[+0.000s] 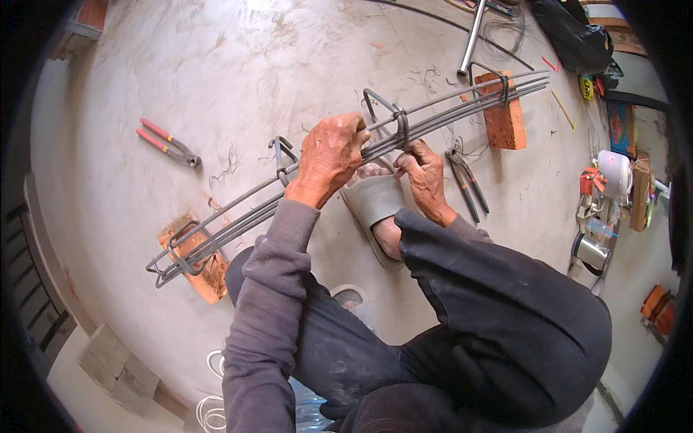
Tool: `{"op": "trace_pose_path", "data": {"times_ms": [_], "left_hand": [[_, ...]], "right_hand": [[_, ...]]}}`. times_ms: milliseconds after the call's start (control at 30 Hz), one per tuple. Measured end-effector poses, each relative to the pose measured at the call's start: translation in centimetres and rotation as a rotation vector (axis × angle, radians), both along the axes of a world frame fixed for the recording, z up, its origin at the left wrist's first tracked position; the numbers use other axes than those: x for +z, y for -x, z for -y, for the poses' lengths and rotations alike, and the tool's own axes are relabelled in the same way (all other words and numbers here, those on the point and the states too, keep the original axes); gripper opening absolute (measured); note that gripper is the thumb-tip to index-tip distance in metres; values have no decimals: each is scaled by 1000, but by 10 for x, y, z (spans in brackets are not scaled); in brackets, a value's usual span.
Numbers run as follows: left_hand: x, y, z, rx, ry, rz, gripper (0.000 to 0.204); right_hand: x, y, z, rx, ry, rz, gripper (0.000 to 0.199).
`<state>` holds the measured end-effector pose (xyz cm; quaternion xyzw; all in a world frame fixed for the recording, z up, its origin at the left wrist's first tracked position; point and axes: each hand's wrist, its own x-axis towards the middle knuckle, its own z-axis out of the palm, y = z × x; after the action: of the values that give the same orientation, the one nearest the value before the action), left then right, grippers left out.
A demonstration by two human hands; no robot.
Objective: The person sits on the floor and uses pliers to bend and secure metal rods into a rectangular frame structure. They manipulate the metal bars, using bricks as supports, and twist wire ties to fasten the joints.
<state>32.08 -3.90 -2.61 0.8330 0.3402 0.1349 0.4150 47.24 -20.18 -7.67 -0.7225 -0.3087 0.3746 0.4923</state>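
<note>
My left hand [330, 155] closes over the bundle of steel rods [317, 169], which lies across two bricks [193, 258] on the concrete floor [216, 72]. My right hand [426, 177] pinches the wire stirrup [393, 119] looped round the rods. Dark pincers [468, 184] lie beside my right hand; red-handled pincers [167, 143] lie well apart.

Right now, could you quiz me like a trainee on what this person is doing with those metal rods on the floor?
1. True or false: the left hand grips the bundle of long grey steel rods.
2. What props each end of the rods: A bricks, B buckets, C wooden stools?
3. Which tool lies left of the rods, away from both hands?

Key:
1. True.
2. A: orange bricks.
3. The red-handled pincers; the right hand works at a bent wire stirrup.
</note>
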Motion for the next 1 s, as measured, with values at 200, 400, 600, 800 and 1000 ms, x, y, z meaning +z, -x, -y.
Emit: {"op": "trace_pose_path", "data": {"times_ms": [200, 400, 600, 800, 1000], "left_hand": [[0, -7, 1, 58, -97, -109, 25], [-9, -10, 2, 112, -267, -58, 25], [-12, -10, 5, 92, -310, -50, 25], [-12, -9, -1, 124, -237, -72, 26], [24, 28, -18, 73, -294, -125, 27]], "right_hand": [[9, -1, -5, -34, -118, 281, 10], [48, -6, -20, 78, -127, 591, 6], [48, -14, -24, 129, -97, 664, 15], [51, -15, -32, 150, -94, 651, 15], [45, -12, -27, 154, -100, 609, 13]]}}
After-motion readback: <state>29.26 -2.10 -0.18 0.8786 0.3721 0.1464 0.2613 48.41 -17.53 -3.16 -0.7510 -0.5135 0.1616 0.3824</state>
